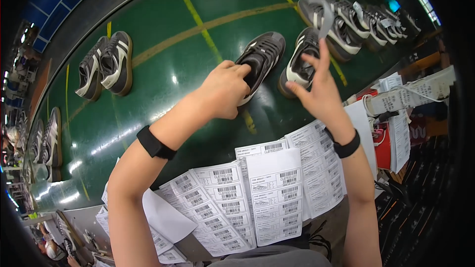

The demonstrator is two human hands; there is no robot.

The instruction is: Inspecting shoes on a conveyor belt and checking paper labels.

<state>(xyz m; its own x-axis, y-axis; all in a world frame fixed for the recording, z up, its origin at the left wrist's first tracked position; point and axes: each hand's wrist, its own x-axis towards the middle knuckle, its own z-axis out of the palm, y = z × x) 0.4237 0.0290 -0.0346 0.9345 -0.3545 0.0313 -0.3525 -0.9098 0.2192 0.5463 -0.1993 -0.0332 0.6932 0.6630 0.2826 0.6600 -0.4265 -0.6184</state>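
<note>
My left hand [223, 89] grips a dark grey sneaker [267, 49] with light stripes at its heel, the fingertips inside the collar. The shoe rests toe-away on the green belt. Beside it lies the matching sneaker [294, 71], with a white heel. Over that shoe my right hand [321, 81] is raised, its thumb and index finger stretched apart. A whitish label strip [326, 17] stands up from the index fingertip and seems to cling to it; the exact contact is hard to see.
Sheets of barcode labels [277, 193] hang along the belt's near edge. A pair of sneakers [116, 64] stands left on the green belt [163, 39], and more shoes [52, 138] farther left. A row of sneakers [341, 34] runs off right. A red box [381, 146] sits by the right forearm.
</note>
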